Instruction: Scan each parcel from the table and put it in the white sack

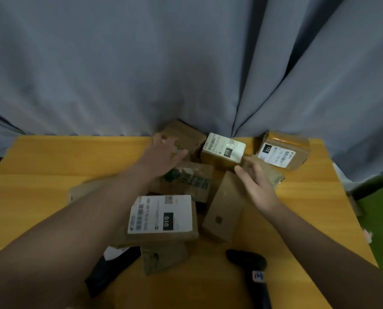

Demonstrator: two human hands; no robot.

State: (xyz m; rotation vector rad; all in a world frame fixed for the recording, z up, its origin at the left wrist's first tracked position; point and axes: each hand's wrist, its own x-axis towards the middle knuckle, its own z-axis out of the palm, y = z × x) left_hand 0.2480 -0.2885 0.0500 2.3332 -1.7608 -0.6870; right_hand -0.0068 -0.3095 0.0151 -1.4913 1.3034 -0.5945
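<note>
Several cardboard parcels lie in a heap on the yellow wooden table [52,166]. My left hand [163,156] reaches over the heap, its spread fingers touching a plain brown box [186,133] at the back; it is blurred. My right hand [256,182] hovers with relaxed fingers over a brown mailer [273,175], its fingertips next to a box with a white "010" label [223,150]. Neither hand grips anything. A black handheld scanner [249,263] lies on the table near the front edge. I cannot make out the white sack.
A larger "010" labelled box [161,216] sits in front, beside a plain upright box [224,210] and a green-printed box [188,180]. A "122" box [283,151] stands back right. A black bag [112,272] lies front left. Grey curtains hang behind; something green [380,210] sits off the right edge.
</note>
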